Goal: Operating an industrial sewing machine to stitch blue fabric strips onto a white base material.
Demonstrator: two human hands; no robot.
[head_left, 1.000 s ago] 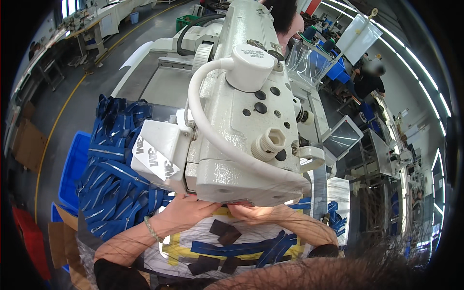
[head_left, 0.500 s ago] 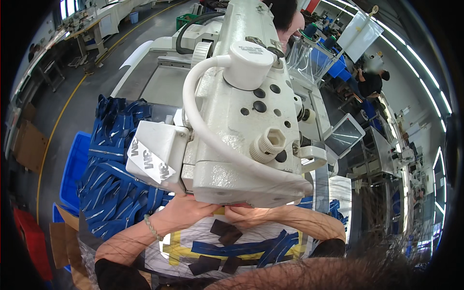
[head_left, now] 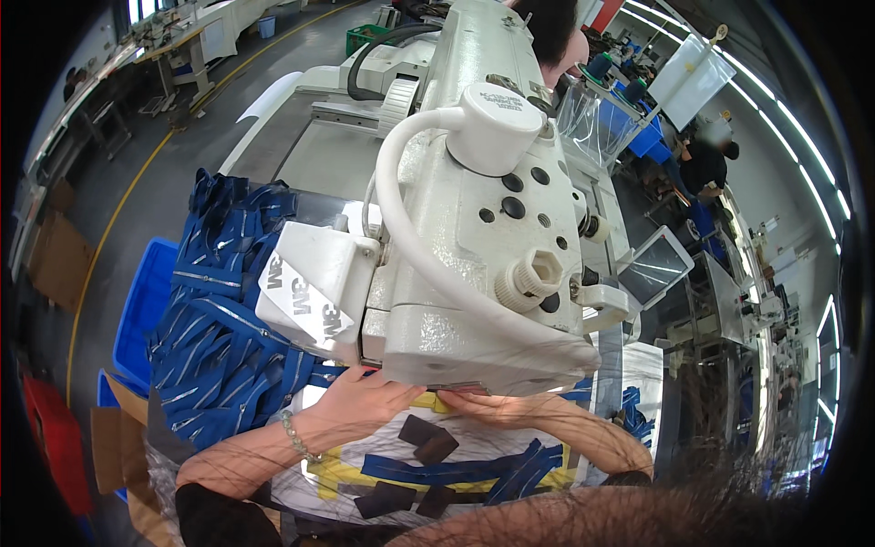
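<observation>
A large white industrial sewing machine head (head_left: 483,301) fills the middle and hides the needle area. My left hand (head_left: 369,401) reaches under its front edge from the left, with the visible fingers stretched out rightward. Beside that hand's upper edge runs a blue strip from a big pile of blue zipper tapes (head_left: 219,328). From the right comes my right hand (head_left: 488,407), fingers stretched leftward beneath the machine's front edge, tips partly hidden. Nearer me lie blue zipper strips (head_left: 437,469), yellow tape (head_left: 328,476) and dark patches (head_left: 428,439) on a white work surface.
Left of the zipper pile are a blue bin (head_left: 146,310) and an open cardboard box (head_left: 118,447). More blue strips (head_left: 635,415) lie at the right. A tilted screen (head_left: 656,264) stands beside the machine. Another person (head_left: 556,41) is behind it; one more (head_left: 706,164) stands farther right.
The view has shifted slightly, so the machine appears farther right. Both hands stay at the machine's front edge; the left hand's fingers look straighter, and a blue strip shows beside it.
</observation>
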